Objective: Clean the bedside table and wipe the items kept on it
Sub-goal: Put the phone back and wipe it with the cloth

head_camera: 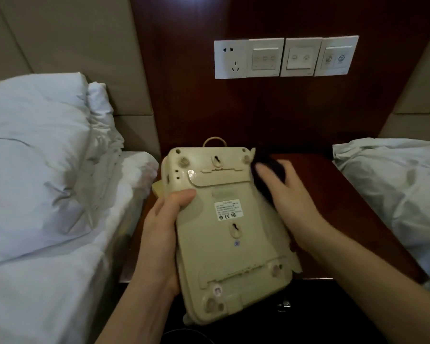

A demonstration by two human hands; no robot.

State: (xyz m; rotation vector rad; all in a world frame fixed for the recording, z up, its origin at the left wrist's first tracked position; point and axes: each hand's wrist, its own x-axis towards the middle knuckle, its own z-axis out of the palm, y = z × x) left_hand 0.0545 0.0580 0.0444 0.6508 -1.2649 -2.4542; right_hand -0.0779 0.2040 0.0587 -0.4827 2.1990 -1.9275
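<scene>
We're mid-task: the cream desk phone (224, 219) is flipped underside-up, held above the worktop (333, 207). Left hand (159, 232) grips its left edge, thumb curled over the base. Right hand (283, 192) presses a dark cloth (266, 170) against the far-right edge, fingers curled round it. Worktop wipe status: can't tell; it looks unfinished.

Left hand (164, 219) curls its grip along the near-left edge of the upturned telephone (231, 234), thumb on top; right hand (283, 192) (forearm angling in from lower right) presses a dark cloth (266, 170) against its far-right side.
</scene>
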